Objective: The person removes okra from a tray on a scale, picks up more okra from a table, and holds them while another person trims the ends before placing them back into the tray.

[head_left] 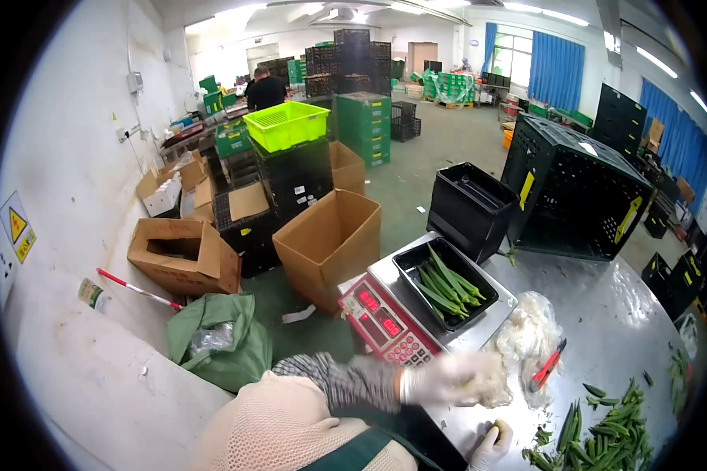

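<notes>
My left hand (444, 380), in a white glove below a striped sleeve, is blurred by motion beside a crumpled clear plastic bag (536, 322). Its fingers are too smeared to read. My right hand (491, 449), also gloved, is at the bottom edge with its fingers curled; what they hold, if anything, does not show. Several okra pods (448, 286) lie in a black tray (487, 302) on a digital scale (385, 322) with lit red digits. A loose okra pile (609, 436) spreads on the metal table (605, 314) to the right. A red-handled cutter (547, 366) rests on the plastic.
Stacked black trays (473, 208) and a large black crate (573, 184) stand at the table's far edge. An open cardboard box (330, 243) and a green sack (224, 337) are on the floor. A person (267, 90) is farther back.
</notes>
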A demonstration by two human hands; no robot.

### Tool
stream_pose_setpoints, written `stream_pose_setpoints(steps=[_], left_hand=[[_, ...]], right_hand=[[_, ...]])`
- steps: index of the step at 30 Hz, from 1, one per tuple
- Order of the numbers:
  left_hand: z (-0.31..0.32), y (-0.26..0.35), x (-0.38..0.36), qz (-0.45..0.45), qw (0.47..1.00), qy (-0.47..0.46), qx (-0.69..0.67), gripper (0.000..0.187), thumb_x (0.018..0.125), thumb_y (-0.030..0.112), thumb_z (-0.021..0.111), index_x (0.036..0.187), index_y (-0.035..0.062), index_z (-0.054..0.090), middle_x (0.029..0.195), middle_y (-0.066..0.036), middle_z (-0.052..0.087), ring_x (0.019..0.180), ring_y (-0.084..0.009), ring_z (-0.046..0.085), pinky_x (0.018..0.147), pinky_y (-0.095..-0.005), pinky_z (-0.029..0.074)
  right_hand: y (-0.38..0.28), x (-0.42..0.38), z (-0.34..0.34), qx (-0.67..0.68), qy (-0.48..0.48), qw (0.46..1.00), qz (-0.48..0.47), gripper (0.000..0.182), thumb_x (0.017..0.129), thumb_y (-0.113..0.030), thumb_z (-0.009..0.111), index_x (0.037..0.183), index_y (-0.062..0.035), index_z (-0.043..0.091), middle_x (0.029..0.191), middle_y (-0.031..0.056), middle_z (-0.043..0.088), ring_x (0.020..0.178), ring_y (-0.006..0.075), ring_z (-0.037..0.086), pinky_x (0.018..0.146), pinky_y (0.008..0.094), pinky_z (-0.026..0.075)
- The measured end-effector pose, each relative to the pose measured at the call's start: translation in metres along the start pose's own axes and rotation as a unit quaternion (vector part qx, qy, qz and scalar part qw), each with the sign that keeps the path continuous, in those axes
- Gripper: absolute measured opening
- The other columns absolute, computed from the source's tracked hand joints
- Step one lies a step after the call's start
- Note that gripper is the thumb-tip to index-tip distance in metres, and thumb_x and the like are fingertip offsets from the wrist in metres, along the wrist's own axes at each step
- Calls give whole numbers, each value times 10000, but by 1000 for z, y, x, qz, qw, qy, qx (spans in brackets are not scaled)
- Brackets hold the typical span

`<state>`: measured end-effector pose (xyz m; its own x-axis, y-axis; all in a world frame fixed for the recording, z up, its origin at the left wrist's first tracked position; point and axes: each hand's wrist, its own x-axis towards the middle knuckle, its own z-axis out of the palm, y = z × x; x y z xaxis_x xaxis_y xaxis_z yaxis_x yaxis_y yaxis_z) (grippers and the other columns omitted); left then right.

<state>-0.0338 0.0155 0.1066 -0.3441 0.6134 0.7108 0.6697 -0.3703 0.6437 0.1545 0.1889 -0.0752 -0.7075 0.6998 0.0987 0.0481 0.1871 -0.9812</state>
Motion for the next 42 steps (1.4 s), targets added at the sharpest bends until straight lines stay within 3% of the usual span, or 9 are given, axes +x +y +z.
stream_pose_setpoints(steps=[6, 8, 15, 26, 30, 36, 39, 41, 42], left_hand=[[-137, -67, 74, -85, 881, -50, 462, 239, 789, 114, 586, 1008, 21, 610, 1068, -146, 590, 982, -301, 566, 861, -371, 460], [-157, -91, 87, -221, 807, -179, 517, 257, 781, 112, 564, 1025, 52, 618, 1078, -133, 592, 1008, -283, 560, 875, -370, 452], [-161, -121, 92, -272, 707, -317, 571, 208, 716, 71, 581, 897, 68, 682, 922, -132, 663, 891, -297, 635, 783, -365, 497], [-149, -107, 81, -197, 794, -255, 516, 310, 767, 52, 519, 1063, 45, 611, 929, -151, 624, 899, -311, 612, 836, -379, 470], [-121, -57, 70, 21, 923, -72, 377, 207, 732, 81, 547, 925, 57, 616, 822, -122, 601, 771, -315, 614, 651, -379, 505], [-1, -6, -11, 135, 956, -203, 164, 267, 749, 116, 567, 998, 20, 579, 936, -131, 583, 827, -276, 576, 722, -380, 477], [58, -21, -54, 82, 959, -257, 87, 334, 730, 166, 601, 1026, 19, 554, 1058, -149, 535, 992, -292, 515, 848, -405, 423], [91, -43, -76, 65, 963, -250, 75, 386, 701, 191, 636, 1032, 15, 543, 1092, -149, 514, 1023, -311, 495, 870, -409, 409], [99, -54, -83, 68, 963, -240, 98, 415, 699, 199, 640, 1052, 10, 532, 1117, -161, 502, 1046, -321, 483, 896, -416, 395]], right_hand=[[-17, 3, 3, -13, -1, 1000, -26, 226, 916, -97, 468, 1078, 47, 533, 950, 135, 578, 833, 208, 587, 746, 306, 507], [-41, -1, 4, -75, 10, 996, -41, 216, 910, -94, 474, 1053, 49, 548, 936, 138, 586, 823, 214, 586, 745, 314, 497], [-56, -3, 6, -160, 35, 984, -73, 224, 891, -125, 494, 1013, 44, 576, 911, 158, 607, 816, 248, 586, 753, 344, 472], [-35, 2, 6, -151, 30, 986, -60, 222, 889, -132, 488, 994, 41, 581, 866, 141, 622, 784, 225, 591, 723, 326, 476], [-32, 1, 7, -144, 42, 986, -74, 213, 894, -131, 485, 982, 36, 584, 821, 119, 629, 754, 201, 592, 705, 306, 480], [-4, 12, -11, 77, 49, 994, 61, 199, 898, -71, 479, 1056, 36, 536, 1058, 139, 529, 842, 248, 579, 711, 358, 519], [-79, 16, -44, -211, 128, 955, -165, 225, 886, -36, 505, 1093, 50, 527, 1015, 138, 567, 935, 263, 548, 751, 348, 499], [-54, 39, -89, -82, 166, 973, -138, 213, 849, -29, 543, 1030, 80, 568, 997, 179, 600, 929, 268, 551, 864, 356, 430], [-71, 40, -108, -259, 191, 927, -195, 235, 822, -55, 568, 1014, 80, 575, 989, 195, 601, 924, 305, 556, 853, 382, 434]])
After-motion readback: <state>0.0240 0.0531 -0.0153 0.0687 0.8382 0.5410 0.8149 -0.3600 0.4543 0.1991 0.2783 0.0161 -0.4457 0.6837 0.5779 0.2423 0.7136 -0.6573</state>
